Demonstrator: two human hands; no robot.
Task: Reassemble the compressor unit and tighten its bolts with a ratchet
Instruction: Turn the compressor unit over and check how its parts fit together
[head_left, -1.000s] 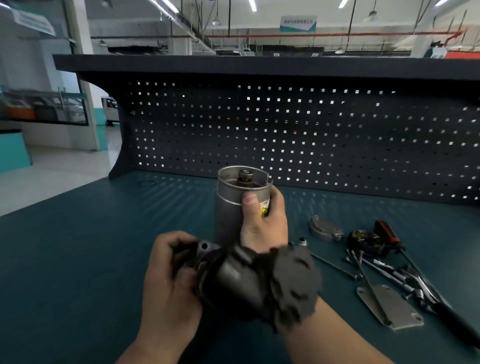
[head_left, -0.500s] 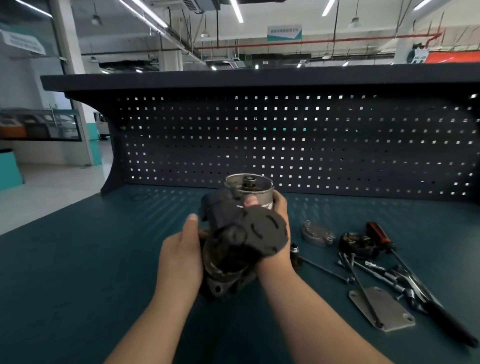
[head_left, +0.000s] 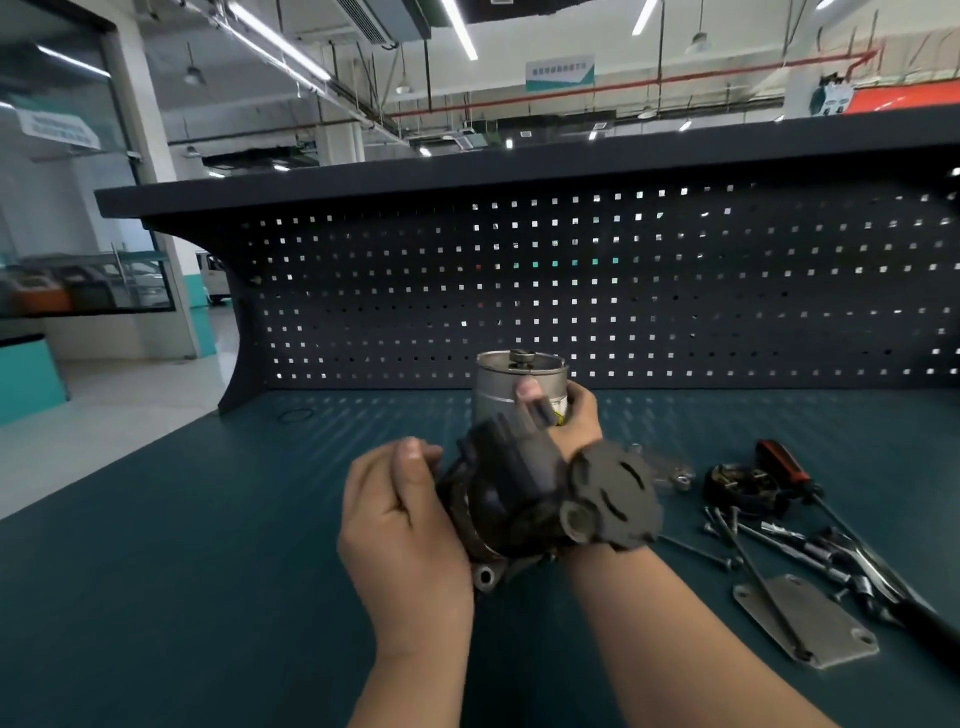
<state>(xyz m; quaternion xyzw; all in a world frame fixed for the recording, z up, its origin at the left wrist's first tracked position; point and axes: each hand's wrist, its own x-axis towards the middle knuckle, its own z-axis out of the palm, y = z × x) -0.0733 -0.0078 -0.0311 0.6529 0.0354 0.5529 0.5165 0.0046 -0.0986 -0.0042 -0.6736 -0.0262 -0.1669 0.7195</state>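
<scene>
Step in hand, as I read it: mating the dark cast-metal housing (head_left: 504, 499) onto the silver metal cylinder (head_left: 511, 389), both held just above the teal surface (head_left: 208, 571) in front of the pegboard.

- Right hand (head_left: 576, 415) is wrapped round the cylinder, thumb on its near wall. Left hand (head_left: 405, 530) has its fingers curled against the housing's left side, gripping it.
- Do it well: keep the cylinder square and rotate the housing until the bolt lugs line up. Seat it by hand, don't force. Check the shaft end at the cylinder top stays centred.
- Start the long thin steel bolts (head_left: 748, 566) finger-tight first, then use the chrome ratchet (head_left: 883, 577), alternating sides.

Hard to make out:
- The joint between housing and cylinder is covered by the right hand, so I can't tell if it's seated.
- Cylinder's lower end is hidden, and I can't tell whether it touches the surface.
- Black round slotted piece (head_left: 613, 499) at the right wrist: strapped on or part of the unit, unclear.
- Left fingertips are out of sight behind the housing.
- Ratchet handle is cut off at the right edge. The flat grey metal plate (head_left: 831, 618) lies under one bolt.
</scene>
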